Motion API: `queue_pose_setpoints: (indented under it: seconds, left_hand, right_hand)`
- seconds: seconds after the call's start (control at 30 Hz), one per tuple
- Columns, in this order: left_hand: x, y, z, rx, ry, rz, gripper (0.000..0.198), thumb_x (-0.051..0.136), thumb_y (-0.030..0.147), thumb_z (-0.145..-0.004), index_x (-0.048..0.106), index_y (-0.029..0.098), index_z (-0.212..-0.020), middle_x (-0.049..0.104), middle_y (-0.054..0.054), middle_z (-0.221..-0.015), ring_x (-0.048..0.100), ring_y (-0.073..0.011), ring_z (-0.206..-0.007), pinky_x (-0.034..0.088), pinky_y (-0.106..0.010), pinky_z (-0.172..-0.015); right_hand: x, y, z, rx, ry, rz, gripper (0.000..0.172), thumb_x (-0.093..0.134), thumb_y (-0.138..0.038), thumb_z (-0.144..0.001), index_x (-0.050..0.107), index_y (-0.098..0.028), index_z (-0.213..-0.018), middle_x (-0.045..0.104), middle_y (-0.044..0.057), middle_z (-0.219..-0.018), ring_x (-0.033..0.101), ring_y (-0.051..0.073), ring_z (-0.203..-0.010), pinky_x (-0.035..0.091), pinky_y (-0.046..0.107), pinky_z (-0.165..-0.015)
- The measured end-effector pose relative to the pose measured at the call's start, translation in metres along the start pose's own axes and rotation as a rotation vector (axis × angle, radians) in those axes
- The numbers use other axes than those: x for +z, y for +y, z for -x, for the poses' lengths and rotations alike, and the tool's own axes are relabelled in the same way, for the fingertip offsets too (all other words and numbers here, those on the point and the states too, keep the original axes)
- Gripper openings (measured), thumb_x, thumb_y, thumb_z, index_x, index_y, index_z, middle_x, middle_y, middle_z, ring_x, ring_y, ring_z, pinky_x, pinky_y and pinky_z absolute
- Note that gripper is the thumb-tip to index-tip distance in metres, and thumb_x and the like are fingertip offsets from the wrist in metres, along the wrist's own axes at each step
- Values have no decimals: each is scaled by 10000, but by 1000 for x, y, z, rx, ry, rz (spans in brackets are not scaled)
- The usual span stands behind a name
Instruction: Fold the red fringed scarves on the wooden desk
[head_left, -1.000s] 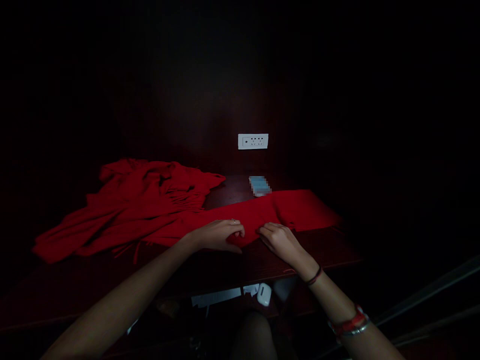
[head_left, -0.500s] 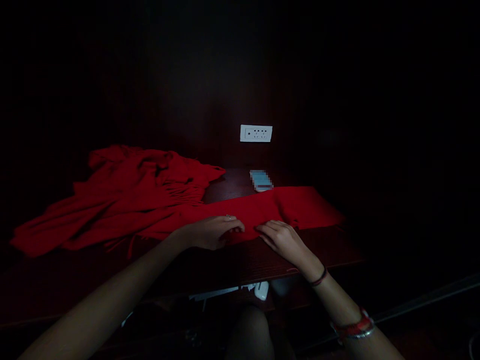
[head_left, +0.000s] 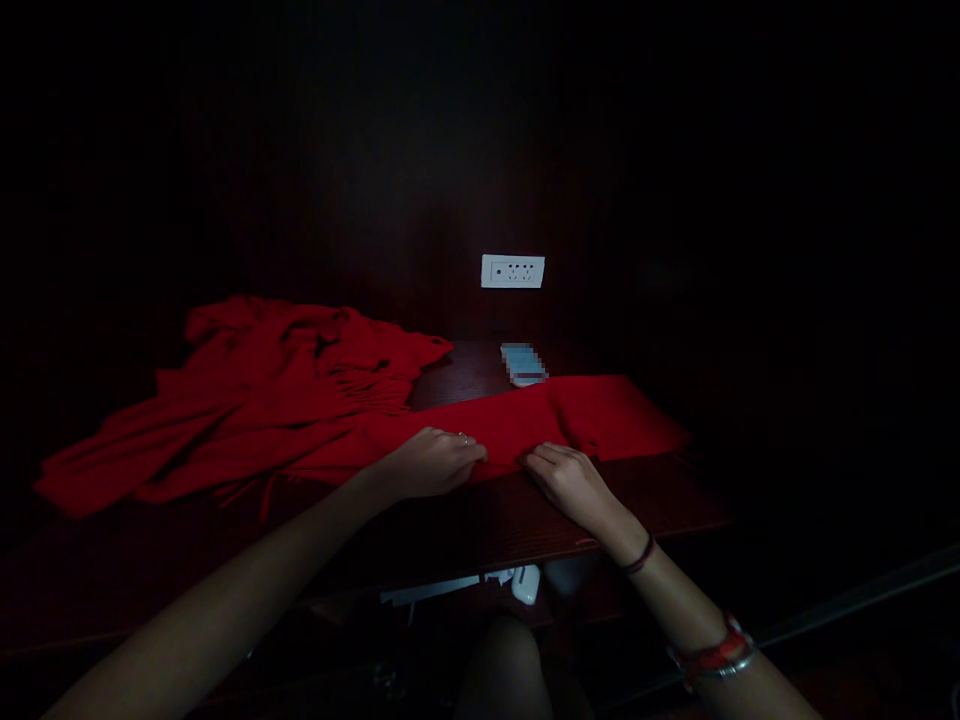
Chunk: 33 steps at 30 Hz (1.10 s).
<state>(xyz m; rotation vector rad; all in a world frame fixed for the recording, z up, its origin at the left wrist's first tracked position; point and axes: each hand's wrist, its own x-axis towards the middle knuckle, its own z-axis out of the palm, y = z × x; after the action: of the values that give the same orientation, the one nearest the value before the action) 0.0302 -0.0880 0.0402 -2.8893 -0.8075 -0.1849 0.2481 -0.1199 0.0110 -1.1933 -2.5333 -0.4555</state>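
Observation:
A long red fringed scarf (head_left: 517,415) lies on the dark wooden table, its right part flat in a folded band and its left part in a loose heap. My left hand (head_left: 436,462), with a ring on one finger, is closed on the near edge of the band. Just to the right, my right hand (head_left: 564,475) has its fingers curled and pressed together on the same edge. A short gap of red cloth shows between the two hands. Both sets of fingertips are partly hidden.
Behind the band lies a pixelated bluish phone-like object (head_left: 523,364). A white socket plate (head_left: 513,271) is on the dark back wall. Below the table edge (head_left: 517,545) sit a white rounded object (head_left: 525,583) and some pale papers; my knee (head_left: 504,665) is close by.
My left fingers have closed more tightly at the cloth's edge. My right hand has shifted very slightly right. The heap at left has slid a little to the right.

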Motion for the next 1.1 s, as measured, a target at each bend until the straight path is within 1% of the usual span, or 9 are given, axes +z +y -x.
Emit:
queue_pose_setpoints:
  seconds: [0.1, 0.17, 0.27, 0.4, 0.6, 0.73, 0.87, 1.03, 1.1]
  left_hand:
    - [-7, 4, 4, 99, -54, -8, 191, 400, 117, -724, 487, 205, -868, 554, -13, -831, 512, -152, -796, 368, -229, -651]
    - [-10, 3, 8, 114, -86, -15, 237, 421, 103, -691, 492, 205, -893, 554, -26, -879, 514, -167, -815, 372, -241, -650]
    - [-14, -1, 15, 36, -161, -20, 329, 457, 88, -635, 501, 200, -942, 564, -44, -896, 533, -184, -788, 380, -259, -641]
    - [-19, -5, 25, -126, -279, -21, 341, 484, 76, -596, 537, 183, -916, 589, -61, -840, 556, -198, -725, 396, -274, -610]
    - [-15, 4, 28, -195, -193, -136, 206, 419, 144, -720, 539, 165, -887, 591, -76, -816, 563, -189, -678, 415, -267, -566]
    - [-11, 4, 36, -240, -163, -227, 271, 377, 63, -725, 526, 173, -924, 583, -82, -864, 572, -183, -650, 410, -256, -516]
    - [-18, -7, 57, -422, -184, -359, 340, 373, 3, -692, 534, 169, -941, 592, -88, -838, 575, -206, -682, 420, -288, -560]
    - [-42, -33, 98, -570, -230, -428, 361, 355, 16, -716, 542, 189, -972, 587, -83, -870, 558, -221, -768, 416, -317, -637]
    - [-49, -41, 113, -629, -278, -433, 350, 402, 38, -702, 545, 193, -981, 575, -83, -913, 537, -239, -820, 402, -352, -687]
  right_hand:
    - [-1, -1, 0, 14, -3, 7, 153, 387, -176, -818, 539, -162, -809, 552, 26, -726, 484, 128, -684, 361, 240, -659]
    - [-2, -1, 0, 19, -3, 10, 159, 382, -177, -821, 540, -163, -802, 552, 27, -726, 483, 127, -682, 358, 239, -655]
    - [-3, -1, 0, 24, 2, 14, 170, 378, -181, -823, 540, -162, -776, 552, 29, -719, 481, 124, -671, 355, 237, -646]
    - [-2, -1, -1, 15, -4, 19, 162, 382, -177, -821, 538, -163, -776, 553, 29, -725, 480, 126, -674, 354, 236, -641]
    - [-1, -1, -1, 1, -14, 14, 150, 389, -167, -816, 537, -164, -792, 554, 28, -737, 482, 130, -699, 356, 240, -653]
    - [-1, -1, 0, 4, -7, 14, 145, 396, -165, -813, 539, -163, -792, 554, 27, -739, 482, 129, -693, 354, 240, -648]
    - [-1, -1, 0, 2, 3, 23, 132, 412, -159, -803, 539, -163, -767, 554, 28, -724, 482, 130, -684, 350, 239, -639]
    - [-1, 0, 1, 9, 9, 35, 135, 408, -155, -803, 539, -167, -771, 556, 29, -726, 482, 130, -679, 345, 237, -627]
    - [-1, 0, 1, 7, 12, 35, 138, 405, -152, -804, 539, -168, -775, 557, 29, -729, 482, 129, -681, 344, 236, -628]
